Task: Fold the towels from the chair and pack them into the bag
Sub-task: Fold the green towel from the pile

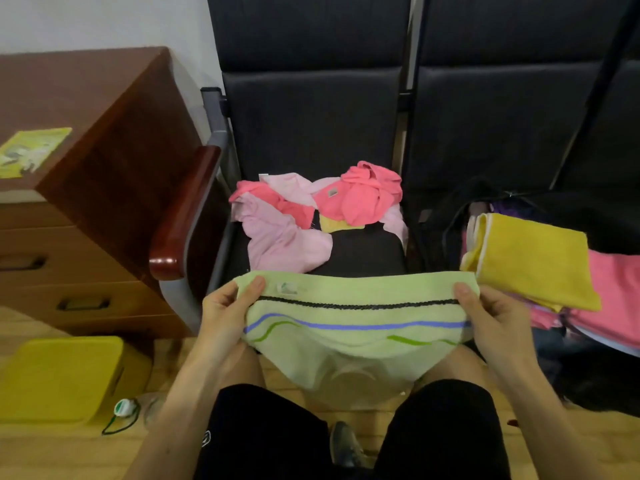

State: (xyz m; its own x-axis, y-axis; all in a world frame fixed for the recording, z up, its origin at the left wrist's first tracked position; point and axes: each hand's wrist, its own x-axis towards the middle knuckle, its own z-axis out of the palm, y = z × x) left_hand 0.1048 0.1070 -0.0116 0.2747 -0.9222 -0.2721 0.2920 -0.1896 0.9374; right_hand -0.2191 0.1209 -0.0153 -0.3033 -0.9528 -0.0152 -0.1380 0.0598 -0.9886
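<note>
A light green towel [356, 327] with black, blue and green stripes hangs stretched between my hands in front of the chair. My left hand [228, 313] pinches its left top corner and my right hand [491, 320] pinches its right top corner. Behind it, on the black chair seat [363, 252], lie crumpled pale pink towels [284, 240], bright pink towels [363, 199] and a bit of a yellow one [334, 224]. To the right a black bag [446, 216] stands open, with a folded yellow towel [530, 258] lying on folded pink towels [620, 289].
A wooden drawer cabinet [90, 188] stands at the left beside the chair's red-brown armrest [187, 213]. A yellow box [59, 379] and a small green-and-white object [124, 408] sit on the wooden floor. My knees in black shorts are below the towel.
</note>
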